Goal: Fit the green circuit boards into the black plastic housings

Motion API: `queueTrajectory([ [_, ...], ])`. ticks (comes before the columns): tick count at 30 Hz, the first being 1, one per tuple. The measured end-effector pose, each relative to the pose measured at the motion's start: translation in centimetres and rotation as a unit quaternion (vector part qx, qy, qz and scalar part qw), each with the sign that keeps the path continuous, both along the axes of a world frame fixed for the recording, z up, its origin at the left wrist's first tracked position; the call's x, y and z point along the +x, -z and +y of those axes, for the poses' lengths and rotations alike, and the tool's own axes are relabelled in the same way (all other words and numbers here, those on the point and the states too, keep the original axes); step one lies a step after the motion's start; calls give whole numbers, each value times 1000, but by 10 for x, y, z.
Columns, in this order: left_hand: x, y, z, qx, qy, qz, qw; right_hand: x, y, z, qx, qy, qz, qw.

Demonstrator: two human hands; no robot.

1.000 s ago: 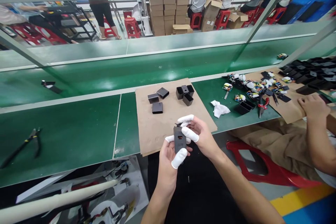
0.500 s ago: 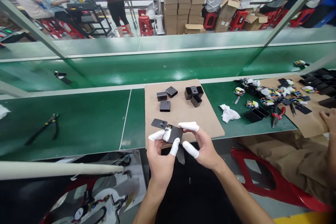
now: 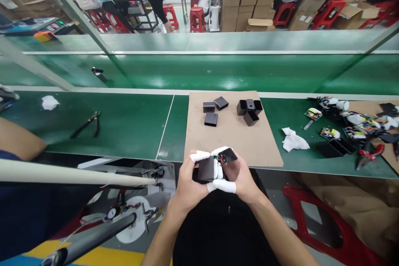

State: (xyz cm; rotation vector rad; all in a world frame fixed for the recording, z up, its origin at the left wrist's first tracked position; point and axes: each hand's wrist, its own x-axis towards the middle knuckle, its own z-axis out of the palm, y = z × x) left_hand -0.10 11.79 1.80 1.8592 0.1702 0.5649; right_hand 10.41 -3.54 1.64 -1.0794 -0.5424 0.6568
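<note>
Between both hands, at the front edge of the brown cardboard sheet (image 3: pixel 230 141), is a black plastic casing (image 3: pixel 206 169). My left hand (image 3: pixel 189 183) is closed around the casing's left side, with white finger covers on thumb and finger. White parts and wires show at the casing's right end, where a black cover plate (image 3: pixel 230 155) stands tilted. My right hand (image 3: pixel 241 181) is closed about that end, its covered thumb along the lower edge. Farther back on the sheet lie several more black casings, among them one casing (image 3: pixel 211 119) and an open-ended one (image 3: pixel 251 117).
Cutting pliers (image 3: pixel 90 124) lie at left and a crumpled white tissue (image 3: pixel 294 140) at right. Several circuit boards (image 3: pixel 330 134) are heaped at far right beside red-handled pliers (image 3: pixel 369 156). A person's arm (image 3: pixel 20 139) reaches in at left. A red stool (image 3: pixel 314 216) stands below the bench.
The casing has turned so its open end faces right, and my right hand has closed in on it. The view has swung left, and an arm has appeared at the left edge.
</note>
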Motion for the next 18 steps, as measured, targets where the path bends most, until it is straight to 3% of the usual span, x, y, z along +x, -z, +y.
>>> queueTrajectory([
  [4, -21, -14, 6, 39, 13, 18, 999, -4, -13, -9, -17, -71, -17, 997],
  [9, -34, -31, 2, 90, 4, -11, 996, -6, -29, -18, -42, -91, -33, 994],
  [18, -27, -31, -2, 143, 45, -17, 989, -3, -26, -35, -52, -59, -105, 991],
])
